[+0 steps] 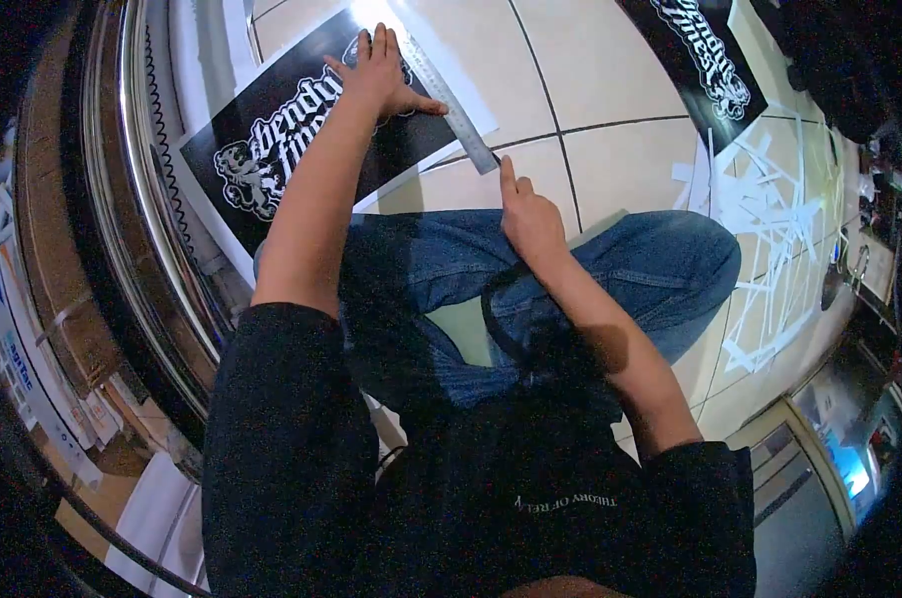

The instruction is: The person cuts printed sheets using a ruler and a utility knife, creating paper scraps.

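My left hand point(376, 80) lies with fingers spread on a black print with white lettering and a crest point(291, 125), which has a white border. Its thumb rests on a metal ruler point(451, 105) lying slantwise along the print's right side. At the ruler's near end is my right hand point(532, 214), index finger stretched toward the ruler and the other fingers curled in. A small dark tip shows by that fingertip, but whatever the curled fingers hold is hidden.
I sit cross-legged on a tiled floor point(620, 164). A second black print point(705, 60) lies at the upper right, above a heap of white paper strips point(770, 224). Along the left runs a long metal rail point(132, 130) with a coiled cord point(162, 130) beside it.
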Demonstrator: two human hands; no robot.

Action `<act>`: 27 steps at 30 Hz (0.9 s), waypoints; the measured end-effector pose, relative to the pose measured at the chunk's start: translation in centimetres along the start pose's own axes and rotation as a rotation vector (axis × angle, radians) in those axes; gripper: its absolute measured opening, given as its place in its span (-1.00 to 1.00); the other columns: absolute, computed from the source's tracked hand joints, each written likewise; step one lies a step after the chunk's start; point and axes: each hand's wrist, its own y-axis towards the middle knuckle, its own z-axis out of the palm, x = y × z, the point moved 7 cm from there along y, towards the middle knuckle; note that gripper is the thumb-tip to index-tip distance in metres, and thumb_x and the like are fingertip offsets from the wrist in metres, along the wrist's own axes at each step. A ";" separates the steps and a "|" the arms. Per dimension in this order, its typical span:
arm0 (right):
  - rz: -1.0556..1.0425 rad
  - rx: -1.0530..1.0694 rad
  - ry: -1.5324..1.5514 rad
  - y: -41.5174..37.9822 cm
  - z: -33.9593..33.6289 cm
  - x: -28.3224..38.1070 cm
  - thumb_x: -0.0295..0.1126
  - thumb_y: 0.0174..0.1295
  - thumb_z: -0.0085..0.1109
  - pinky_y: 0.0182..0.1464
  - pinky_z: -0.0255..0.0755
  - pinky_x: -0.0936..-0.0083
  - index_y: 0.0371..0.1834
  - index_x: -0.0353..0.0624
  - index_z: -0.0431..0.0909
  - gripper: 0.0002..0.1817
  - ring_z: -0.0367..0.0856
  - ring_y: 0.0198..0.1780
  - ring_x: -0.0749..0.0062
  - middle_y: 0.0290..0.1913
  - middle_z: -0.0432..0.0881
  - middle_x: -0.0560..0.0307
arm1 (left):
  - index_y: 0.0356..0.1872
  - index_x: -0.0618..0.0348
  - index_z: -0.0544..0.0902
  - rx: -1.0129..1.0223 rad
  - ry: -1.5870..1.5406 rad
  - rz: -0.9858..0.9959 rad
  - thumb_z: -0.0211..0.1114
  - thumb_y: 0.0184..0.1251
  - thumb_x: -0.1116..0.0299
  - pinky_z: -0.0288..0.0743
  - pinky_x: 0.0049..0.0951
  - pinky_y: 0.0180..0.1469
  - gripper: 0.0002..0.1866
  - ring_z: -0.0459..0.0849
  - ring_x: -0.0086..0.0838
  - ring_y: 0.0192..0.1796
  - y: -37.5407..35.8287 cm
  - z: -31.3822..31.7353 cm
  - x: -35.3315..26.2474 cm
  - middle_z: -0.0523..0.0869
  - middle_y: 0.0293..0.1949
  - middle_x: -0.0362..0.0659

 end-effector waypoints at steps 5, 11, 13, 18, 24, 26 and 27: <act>0.100 0.063 0.135 0.6 -0.2 -0.8 -0.40 0.36 -0.01 -0.25 0.64 0.02 0.45 -0.32 0.26 -0.42 0.73 -0.31 -0.14 -0.18 0.64 -0.25 | 0.61 0.26 -0.18 0.048 -0.040 -0.006 0.42 -0.58 -0.68 -0.28 0.70 0.39 0.73 -0.25 -0.08 0.67 -0.1 -0.3 -0.2 -0.22 0.66 -0.04; 0.186 -0.267 0.359 9.1 -3.1 -2.3 0.02 0.30 0.23 -0.07 0.57 -0.05 0.40 -0.26 0.29 -0.25 0.68 -0.11 -0.31 -0.05 0.65 -0.30 | 0.61 0.28 -0.19 0.056 -0.101 -0.004 0.44 -0.62 -0.67 -0.25 0.69 0.38 0.75 -0.28 -0.07 0.67 0.0 -0.1 0.2 -0.25 0.66 -0.04; 0.197 -0.290 0.335 12.1 -3.7 -2.6 0.13 0.15 0.39 0.00 0.55 0.01 0.40 -0.29 0.25 -0.08 0.65 0.01 -0.27 -0.03 0.65 -0.33 | 0.60 0.29 -0.17 0.062 -0.098 0.011 0.43 -0.61 -0.67 -0.23 0.71 0.37 0.75 -0.26 -0.06 0.67 -0.1 -0.2 0.0 -0.25 0.66 -0.02; 0.260 -0.194 0.422 13.3 -4.3 -3.7 -0.03 -0.01 0.58 0.10 0.52 0.06 0.34 -0.31 0.31 -0.07 0.65 0.07 -0.26 0.02 0.65 -0.40 | 0.59 0.31 -0.19 0.094 -0.128 0.006 0.44 -0.66 -0.68 -0.21 0.67 0.39 0.78 -0.27 -0.02 0.67 -0.1 -0.3 0.1 -0.27 0.65 0.03; 0.151 -0.343 0.336 13.5 -4.3 -3.6 -0.01 0.21 0.38 0.04 0.52 0.01 0.43 -0.31 0.23 -0.13 0.65 0.01 -0.26 -0.05 0.65 -0.37 | 0.59 0.35 -0.11 0.021 -0.103 0.007 0.45 -0.59 -0.65 -0.21 0.71 0.36 0.72 -0.23 -0.04 0.67 0.0 -1.2 0.0 -0.20 0.65 0.03; 0.232 -0.254 0.424 14.9 -3.9 -4.2 -0.20 0.41 0.07 -0.01 0.53 -0.03 0.48 -0.29 0.18 -0.35 0.67 -0.08 -0.27 -0.09 0.66 -0.36 | 0.58 0.35 -0.06 0.103 -0.051 -0.002 0.48 -0.60 -0.62 -0.20 0.70 0.37 0.70 -0.18 -0.03 0.66 -0.4 -1.5 -0.4 -0.14 0.65 0.05; 0.169 -0.209 0.366 16.1 -4.9 -3.2 -0.39 0.39 -0.13 -0.07 0.54 -0.05 0.54 -0.18 0.16 -0.38 0.68 -0.15 -0.24 -0.14 0.66 -0.35 | 0.57 0.37 -0.01 0.098 -0.043 -0.004 0.51 -0.61 -0.59 -0.22 0.69 0.38 0.69 -0.13 -0.03 0.66 -0.3 -1.7 -0.5 -0.08 0.64 0.07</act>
